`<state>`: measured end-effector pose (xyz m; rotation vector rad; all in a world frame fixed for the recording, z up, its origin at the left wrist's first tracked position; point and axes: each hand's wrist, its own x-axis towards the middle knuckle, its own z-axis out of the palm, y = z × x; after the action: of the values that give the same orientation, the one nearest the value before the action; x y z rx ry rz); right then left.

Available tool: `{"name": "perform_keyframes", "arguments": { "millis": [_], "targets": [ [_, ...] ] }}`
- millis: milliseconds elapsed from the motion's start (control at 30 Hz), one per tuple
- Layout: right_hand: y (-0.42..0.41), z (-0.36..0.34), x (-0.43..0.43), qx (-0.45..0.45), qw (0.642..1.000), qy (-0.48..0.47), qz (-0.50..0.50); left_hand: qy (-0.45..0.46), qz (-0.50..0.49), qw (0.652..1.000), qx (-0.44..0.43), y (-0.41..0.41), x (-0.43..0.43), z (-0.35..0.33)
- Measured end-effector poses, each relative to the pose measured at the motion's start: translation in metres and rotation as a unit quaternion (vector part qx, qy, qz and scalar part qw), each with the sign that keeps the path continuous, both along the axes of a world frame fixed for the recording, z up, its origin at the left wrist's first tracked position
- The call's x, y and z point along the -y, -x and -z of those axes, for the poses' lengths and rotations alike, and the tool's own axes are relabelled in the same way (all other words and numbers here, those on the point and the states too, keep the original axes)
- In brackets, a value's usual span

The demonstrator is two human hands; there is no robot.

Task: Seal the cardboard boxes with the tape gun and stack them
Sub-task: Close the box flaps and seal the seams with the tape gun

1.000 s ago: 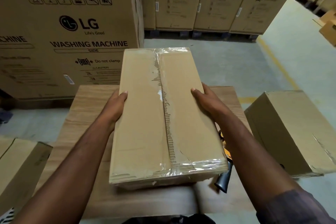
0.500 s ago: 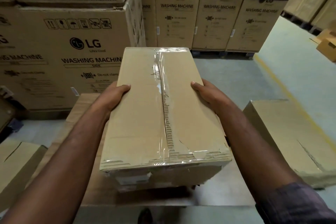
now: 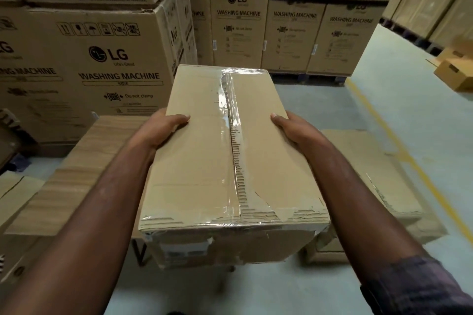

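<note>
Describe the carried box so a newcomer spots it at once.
In front of the wall of printed washing machine cartons stands a wooden table. Near it, the left hand and right hand grip a plain taped box by its long sides. Unlike the box on the floor, it is held aloft.

The box (image 3: pixel 204 161) was up between the left hand (image 3: pixel 163 128) and the right hand (image 3: pixel 294 128), each on one long side, with the table (image 3: pixel 84 161) below it and to its left. A floor box (image 3: pixel 371 174) lay right of the table, a carton (image 3: pixel 102 71) stood behind the table's left, and a row of cartons (image 3: pixel 289 33) stood farther back.
</note>
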<state>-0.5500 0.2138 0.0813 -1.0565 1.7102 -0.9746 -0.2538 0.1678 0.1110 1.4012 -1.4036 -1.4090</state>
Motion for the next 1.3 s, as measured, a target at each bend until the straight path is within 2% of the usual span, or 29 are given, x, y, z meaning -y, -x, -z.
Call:
{"name": "perform_keyframes", "arguments": {
  "millis": [400, 667, 833, 1067, 1300],
  "targets": [
    [0.072, 0.006, -0.138, -0.024, 0.999, 0.021, 0.006, 0.015, 0.011, 0.999, -0.047, 0.066, -0.125, 0.031],
    [0.12, 0.032, -0.223, 0.024, 0.999, 0.04, -0.023, 0.02, -0.008, 0.997, -0.071, 0.108, -0.221, 0.056],
    [0.161, 0.029, -0.264, 0.017, 0.999, 0.042, -0.018, 0.011, 0.012, 0.997, -0.081, 0.15, -0.254, 0.056],
    [0.256, 0.034, -0.295, 0.019, 0.998, 0.057, 0.009, 0.002, 0.032, 0.997, -0.071, 0.243, -0.272, 0.056],
    [0.399, 0.039, -0.325, 0.033, 0.997, 0.055, 0.039, 0.015, 0.029, 0.998, -0.054, 0.396, -0.287, 0.058]
  ]
}}
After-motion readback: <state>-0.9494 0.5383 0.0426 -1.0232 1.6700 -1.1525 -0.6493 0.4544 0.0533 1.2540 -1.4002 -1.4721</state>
